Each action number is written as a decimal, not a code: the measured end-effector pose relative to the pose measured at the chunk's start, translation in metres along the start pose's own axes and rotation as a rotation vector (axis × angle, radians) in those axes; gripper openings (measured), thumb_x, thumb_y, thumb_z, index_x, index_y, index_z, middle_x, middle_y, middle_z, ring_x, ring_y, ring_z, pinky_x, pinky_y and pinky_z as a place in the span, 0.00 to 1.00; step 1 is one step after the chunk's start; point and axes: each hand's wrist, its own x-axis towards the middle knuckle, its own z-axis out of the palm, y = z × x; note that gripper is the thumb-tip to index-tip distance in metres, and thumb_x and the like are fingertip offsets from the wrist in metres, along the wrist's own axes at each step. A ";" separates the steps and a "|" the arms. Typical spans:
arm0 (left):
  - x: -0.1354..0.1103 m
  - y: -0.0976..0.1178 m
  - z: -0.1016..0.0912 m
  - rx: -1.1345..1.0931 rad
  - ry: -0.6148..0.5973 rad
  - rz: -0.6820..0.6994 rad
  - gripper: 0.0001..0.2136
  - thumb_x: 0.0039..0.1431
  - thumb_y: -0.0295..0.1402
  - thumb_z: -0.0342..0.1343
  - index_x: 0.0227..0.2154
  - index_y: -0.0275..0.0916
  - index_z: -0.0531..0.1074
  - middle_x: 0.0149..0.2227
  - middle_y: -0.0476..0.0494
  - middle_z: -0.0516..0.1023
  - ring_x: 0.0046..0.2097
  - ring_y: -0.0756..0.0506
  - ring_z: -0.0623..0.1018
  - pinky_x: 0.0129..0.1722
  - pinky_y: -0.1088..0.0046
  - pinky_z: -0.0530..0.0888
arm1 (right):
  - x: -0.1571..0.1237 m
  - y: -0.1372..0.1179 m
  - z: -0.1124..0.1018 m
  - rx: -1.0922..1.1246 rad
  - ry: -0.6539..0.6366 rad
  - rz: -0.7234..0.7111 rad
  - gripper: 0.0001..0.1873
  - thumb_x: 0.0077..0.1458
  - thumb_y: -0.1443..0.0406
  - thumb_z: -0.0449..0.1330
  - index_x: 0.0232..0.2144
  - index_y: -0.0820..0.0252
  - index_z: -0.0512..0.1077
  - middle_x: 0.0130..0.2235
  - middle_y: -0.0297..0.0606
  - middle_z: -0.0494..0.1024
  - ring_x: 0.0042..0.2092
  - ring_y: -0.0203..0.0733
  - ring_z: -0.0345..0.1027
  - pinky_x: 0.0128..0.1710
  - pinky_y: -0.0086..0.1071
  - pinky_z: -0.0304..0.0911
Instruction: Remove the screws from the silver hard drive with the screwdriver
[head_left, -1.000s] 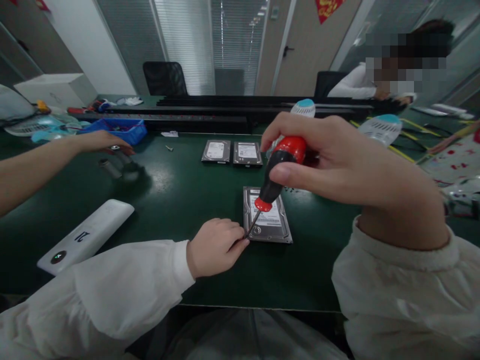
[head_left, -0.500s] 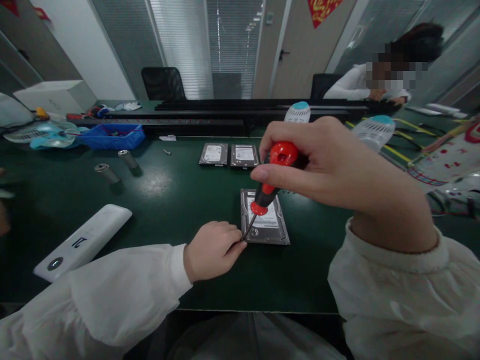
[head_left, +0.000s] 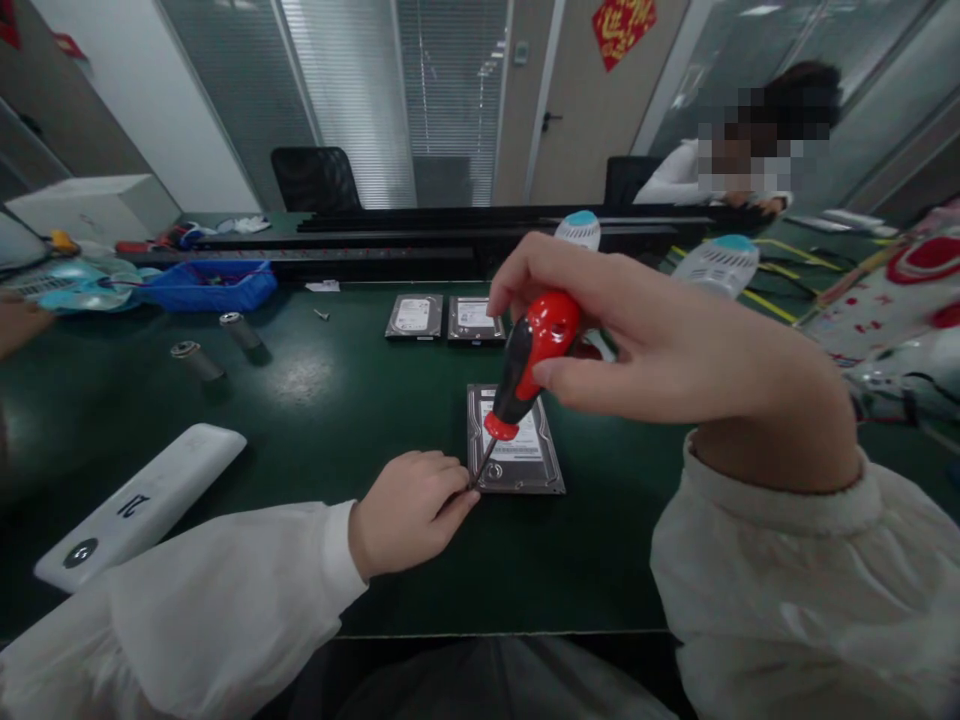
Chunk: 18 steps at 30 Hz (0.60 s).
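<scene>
A red and black screwdriver point(head_left: 517, 368) slants down to the lower left corner of a hard drive point(head_left: 529, 476) lying label up on the table. My right hand point(head_left: 660, 335) is closed round the upper part of its handle, thumb along the side. Beside that corner, my left hand point(head_left: 411, 508) is closed, with thumb and forefinger pinched at the screwdriver's tip. What lies between those fingertips is too small to tell. Two more hard drives, one on the left point(head_left: 414, 316) and one on the right point(head_left: 476, 318), lie side by side farther back.
A white power bank point(head_left: 150, 505) lies at left, with two metal cylinders point(head_left: 196, 360) behind it. A small screw point(head_left: 321, 315) and a blue tray point(head_left: 214, 288) are farther back. Another person's hand point(head_left: 22, 325) shows at the left edge. Someone sits point(head_left: 675, 175) across the table.
My right thumb has slid back to the handle's right side, and more of the handle shows. My left hand keeps its place at the drive's corner. The whole view has shifted slightly.
</scene>
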 end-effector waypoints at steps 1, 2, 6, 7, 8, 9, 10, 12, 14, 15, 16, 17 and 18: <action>0.000 0.000 0.000 0.000 -0.001 -0.002 0.13 0.69 0.34 0.47 0.30 0.39 0.72 0.32 0.47 0.76 0.36 0.45 0.75 0.37 0.66 0.69 | 0.000 0.000 0.001 0.005 -0.002 -0.011 0.17 0.53 0.67 0.59 0.46 0.64 0.65 0.32 0.30 0.69 0.30 0.30 0.55 0.31 0.28 0.49; 0.000 0.001 0.000 0.003 -0.001 -0.003 0.13 0.69 0.34 0.47 0.30 0.39 0.72 0.32 0.47 0.76 0.35 0.45 0.75 0.36 0.66 0.69 | 0.000 0.000 0.002 0.001 0.007 -0.022 0.15 0.54 0.66 0.59 0.45 0.63 0.65 0.33 0.30 0.69 0.30 0.30 0.55 0.31 0.28 0.49; 0.000 0.001 0.001 0.017 0.009 0.001 0.13 0.69 0.35 0.47 0.30 0.39 0.71 0.31 0.46 0.76 0.35 0.45 0.75 0.37 0.65 0.69 | 0.001 0.000 0.008 -0.101 0.101 0.001 0.11 0.60 0.59 0.57 0.36 0.62 0.66 0.29 0.29 0.66 0.30 0.30 0.54 0.31 0.29 0.48; 0.000 0.001 0.001 0.016 0.012 0.004 0.13 0.69 0.35 0.47 0.30 0.39 0.72 0.31 0.46 0.76 0.35 0.45 0.75 0.36 0.66 0.69 | 0.002 0.000 0.009 -0.123 0.117 0.013 0.11 0.60 0.58 0.57 0.35 0.62 0.66 0.29 0.29 0.66 0.30 0.30 0.54 0.31 0.29 0.48; 0.000 0.001 0.001 0.015 0.015 0.005 0.13 0.69 0.34 0.47 0.30 0.39 0.72 0.31 0.46 0.76 0.35 0.45 0.75 0.36 0.66 0.69 | 0.002 0.000 0.010 -0.129 0.123 0.019 0.11 0.60 0.58 0.57 0.37 0.62 0.66 0.30 0.30 0.67 0.30 0.30 0.54 0.32 0.29 0.48; 0.000 0.001 0.001 0.012 0.015 0.007 0.13 0.69 0.34 0.47 0.30 0.39 0.72 0.31 0.46 0.76 0.35 0.45 0.75 0.36 0.66 0.69 | 0.002 -0.001 0.010 -0.118 0.117 0.012 0.12 0.59 0.59 0.58 0.39 0.62 0.66 0.32 0.30 0.68 0.31 0.30 0.55 0.33 0.29 0.49; 0.000 0.001 0.001 0.009 0.013 0.009 0.13 0.69 0.34 0.47 0.30 0.39 0.72 0.31 0.46 0.76 0.35 0.45 0.75 0.36 0.67 0.69 | 0.002 -0.001 0.010 -0.094 0.102 -0.007 0.13 0.58 0.60 0.58 0.41 0.63 0.65 0.34 0.31 0.69 0.32 0.30 0.56 0.33 0.29 0.50; 0.001 0.001 0.000 0.002 0.010 0.014 0.13 0.69 0.34 0.46 0.30 0.39 0.72 0.32 0.46 0.77 0.35 0.46 0.75 0.37 0.67 0.70 | 0.001 -0.002 0.008 -0.037 0.053 -0.047 0.16 0.58 0.61 0.58 0.45 0.63 0.64 0.38 0.32 0.70 0.34 0.30 0.57 0.35 0.28 0.52; 0.001 0.001 0.000 0.002 0.010 0.015 0.13 0.69 0.34 0.46 0.30 0.39 0.72 0.32 0.46 0.77 0.36 0.45 0.76 0.37 0.67 0.70 | 0.000 -0.002 0.006 -0.012 0.020 -0.050 0.14 0.60 0.60 0.56 0.45 0.63 0.65 0.37 0.32 0.70 0.34 0.30 0.58 0.35 0.28 0.53; 0.001 0.001 0.000 0.004 0.012 0.015 0.13 0.69 0.35 0.46 0.30 0.39 0.72 0.32 0.46 0.77 0.36 0.45 0.76 0.37 0.66 0.70 | 0.000 -0.002 0.005 -0.018 0.019 -0.035 0.13 0.62 0.59 0.55 0.43 0.63 0.66 0.35 0.31 0.69 0.33 0.30 0.57 0.34 0.28 0.52; 0.001 0.001 0.000 0.008 0.014 0.014 0.13 0.69 0.35 0.46 0.31 0.39 0.72 0.32 0.46 0.77 0.36 0.45 0.76 0.37 0.66 0.70 | -0.001 -0.002 0.005 -0.031 0.030 -0.015 0.13 0.63 0.58 0.53 0.40 0.63 0.67 0.33 0.30 0.68 0.32 0.29 0.56 0.33 0.28 0.51; 0.000 0.001 0.000 0.013 0.014 0.013 0.13 0.69 0.35 0.46 0.31 0.39 0.72 0.32 0.46 0.77 0.36 0.45 0.76 0.37 0.66 0.70 | -0.001 -0.001 0.004 -0.043 0.045 0.000 0.13 0.64 0.58 0.53 0.39 0.63 0.67 0.31 0.29 0.67 0.31 0.29 0.55 0.33 0.28 0.51; 0.000 0.001 0.001 0.016 0.013 0.013 0.13 0.69 0.35 0.46 0.31 0.39 0.72 0.32 0.46 0.76 0.35 0.45 0.76 0.37 0.66 0.69 | -0.001 -0.001 0.004 -0.049 0.062 0.007 0.13 0.64 0.58 0.53 0.38 0.63 0.67 0.31 0.29 0.67 0.31 0.29 0.55 0.32 0.28 0.50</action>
